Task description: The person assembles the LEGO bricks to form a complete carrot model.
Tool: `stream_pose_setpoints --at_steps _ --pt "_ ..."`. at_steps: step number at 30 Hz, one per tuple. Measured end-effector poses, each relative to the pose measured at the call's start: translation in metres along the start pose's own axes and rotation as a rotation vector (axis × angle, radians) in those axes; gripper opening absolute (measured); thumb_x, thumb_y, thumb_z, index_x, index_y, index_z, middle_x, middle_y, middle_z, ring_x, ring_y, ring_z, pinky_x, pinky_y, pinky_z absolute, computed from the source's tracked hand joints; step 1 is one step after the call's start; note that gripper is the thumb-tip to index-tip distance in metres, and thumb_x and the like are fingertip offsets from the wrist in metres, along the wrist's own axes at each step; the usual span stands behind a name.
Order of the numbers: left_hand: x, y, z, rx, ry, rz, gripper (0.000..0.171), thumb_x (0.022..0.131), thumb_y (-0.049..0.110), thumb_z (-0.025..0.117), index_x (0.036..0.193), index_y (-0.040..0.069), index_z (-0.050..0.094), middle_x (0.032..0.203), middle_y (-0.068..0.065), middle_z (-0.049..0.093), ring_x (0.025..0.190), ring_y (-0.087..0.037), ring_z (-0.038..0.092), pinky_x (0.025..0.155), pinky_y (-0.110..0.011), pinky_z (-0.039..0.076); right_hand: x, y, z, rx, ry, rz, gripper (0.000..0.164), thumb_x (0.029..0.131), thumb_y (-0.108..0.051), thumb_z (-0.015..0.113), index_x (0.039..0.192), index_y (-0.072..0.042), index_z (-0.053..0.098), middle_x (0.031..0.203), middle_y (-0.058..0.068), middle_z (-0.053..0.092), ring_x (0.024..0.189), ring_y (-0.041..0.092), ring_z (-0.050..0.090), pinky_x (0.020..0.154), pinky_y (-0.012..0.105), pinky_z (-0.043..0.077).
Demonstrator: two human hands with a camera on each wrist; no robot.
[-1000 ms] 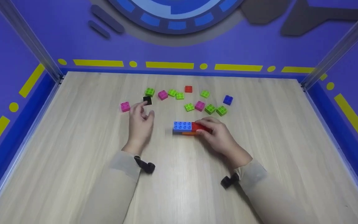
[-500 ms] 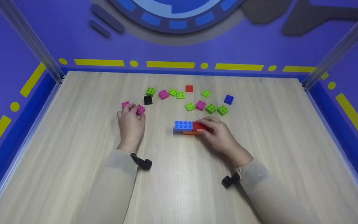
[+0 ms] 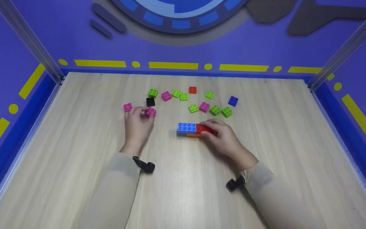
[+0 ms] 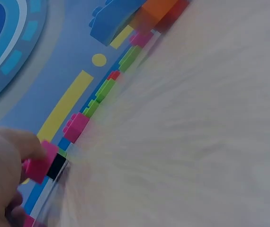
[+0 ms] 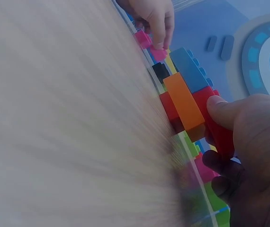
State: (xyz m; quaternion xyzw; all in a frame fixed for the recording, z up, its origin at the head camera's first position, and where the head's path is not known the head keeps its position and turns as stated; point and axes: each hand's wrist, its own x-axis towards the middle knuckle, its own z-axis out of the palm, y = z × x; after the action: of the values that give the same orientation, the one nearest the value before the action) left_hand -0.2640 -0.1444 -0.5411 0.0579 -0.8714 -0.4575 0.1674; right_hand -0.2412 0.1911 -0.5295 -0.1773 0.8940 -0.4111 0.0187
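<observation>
My left hand [image 3: 138, 125] pinches a pink brick [image 3: 151, 112] between thumb and fingers, just in front of the black brick [image 3: 150, 101]. Another pink brick [image 3: 127, 107] lies by its fingertips on the left. In the left wrist view the held pink brick [image 4: 41, 161] shows its side. My right hand [image 3: 222, 136] grips a stack of joined bricks by its right end. That stack has a light blue brick [image 3: 186, 127] and a red brick [image 3: 201, 128] side by side on top. An orange brick [image 5: 184, 106] sits under them, with a red brick [image 5: 171, 111] at the bottom.
Loose bricks lie across the back of the wooden table [image 3: 176, 184]: several green ones [image 3: 214, 110], pink ones [image 3: 204, 107], a small red brick [image 3: 193, 90] and a dark blue brick [image 3: 233, 101]. Purple-blue panels [image 3: 183, 51] wall the table's back and sides.
My left hand has drawn back from the black brick, and the pink brick in its fingers has come into view, then shifted slightly right. My right hand and its stack stay in place.
</observation>
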Motion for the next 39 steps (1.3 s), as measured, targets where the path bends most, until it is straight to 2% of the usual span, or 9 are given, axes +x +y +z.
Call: stream_pose_setpoints --at_steps 2,4,6,14,19,27,34,39 --pt "-0.001 0.002 0.001 -0.080 -0.026 -0.003 0.029 0.101 0.018 0.084 0.125 0.003 0.079 0.132 -0.016 0.071 0.126 -0.035 0.066 0.118 -0.046 0.050 0.000 0.000 0.000 -0.005 0.004 -0.009 0.040 0.106 -0.026 0.082 0.144 -0.014 0.078 0.142 0.008 0.074 0.137 0.030 0.069 0.122 0.050 0.057" --pt "-0.002 0.005 0.003 -0.152 -0.052 -0.007 0.030 0.100 0.015 0.084 0.127 0.003 0.078 0.131 -0.015 0.068 0.119 -0.033 0.071 0.108 -0.044 0.057 0.001 0.001 0.000 -0.009 0.009 -0.017 0.040 0.106 -0.026 0.082 0.144 -0.013 0.078 0.141 0.008 0.074 0.135 0.029 0.070 0.122 0.050 0.057" --pt "-0.003 0.009 0.004 -0.205 -0.082 -0.003 0.030 0.100 0.012 0.084 0.128 0.003 0.077 0.131 -0.014 0.067 0.114 -0.031 0.073 0.104 -0.043 0.060 0.001 0.001 0.001 -0.013 0.010 -0.022 0.040 0.106 -0.026 0.082 0.144 -0.013 0.078 0.140 0.008 0.074 0.135 0.028 0.070 0.121 0.049 0.058" --pt "-0.013 0.029 0.010 -0.341 -0.243 0.066 0.039 0.097 0.003 0.080 0.135 0.003 0.073 0.135 -0.013 0.068 0.119 -0.027 0.070 0.108 -0.046 0.062 0.001 0.002 0.001 -0.012 -0.001 -0.016 0.042 0.107 -0.028 0.081 0.146 -0.015 0.077 0.142 0.008 0.073 0.138 0.029 0.070 0.122 0.050 0.057" --pt "-0.020 0.036 0.016 -0.362 -0.332 0.096 0.044 0.094 -0.003 0.078 0.137 0.003 0.074 0.134 -0.013 0.070 0.123 -0.027 0.069 0.109 -0.048 0.062 0.001 0.001 0.001 -0.012 -0.008 -0.010 0.043 0.108 -0.029 0.080 0.148 -0.014 0.075 0.143 0.008 0.073 0.140 0.030 0.069 0.123 0.051 0.056" --pt "-0.026 0.040 0.025 -0.400 -0.429 0.118 0.038 0.095 -0.003 0.077 0.133 0.002 0.077 0.137 -0.014 0.071 0.124 -0.026 0.070 0.109 -0.047 0.062 0.001 0.001 0.000 -0.012 -0.004 -0.012 0.042 0.108 -0.029 0.080 0.148 -0.016 0.076 0.144 0.008 0.073 0.142 0.031 0.068 0.124 0.052 0.055" --pt "-0.029 0.041 0.027 -0.412 -0.474 0.127 0.033 0.098 0.000 0.078 0.131 0.006 0.080 0.137 -0.010 0.072 0.124 -0.020 0.067 0.110 -0.052 0.061 0.001 0.000 0.001 -0.009 0.007 -0.029 0.041 0.107 -0.028 0.080 0.145 -0.012 0.077 0.142 0.011 0.074 0.139 0.032 0.069 0.123 0.052 0.055" --pt "-0.030 0.040 0.027 -0.425 -0.505 0.118 0.034 0.100 0.001 0.079 0.133 0.007 0.080 0.137 -0.011 0.072 0.128 -0.024 0.069 0.117 -0.049 0.060 0.001 0.001 0.001 -0.010 0.010 -0.025 0.041 0.108 -0.028 0.080 0.146 -0.012 0.077 0.142 0.011 0.074 0.138 0.031 0.070 0.122 0.051 0.056"
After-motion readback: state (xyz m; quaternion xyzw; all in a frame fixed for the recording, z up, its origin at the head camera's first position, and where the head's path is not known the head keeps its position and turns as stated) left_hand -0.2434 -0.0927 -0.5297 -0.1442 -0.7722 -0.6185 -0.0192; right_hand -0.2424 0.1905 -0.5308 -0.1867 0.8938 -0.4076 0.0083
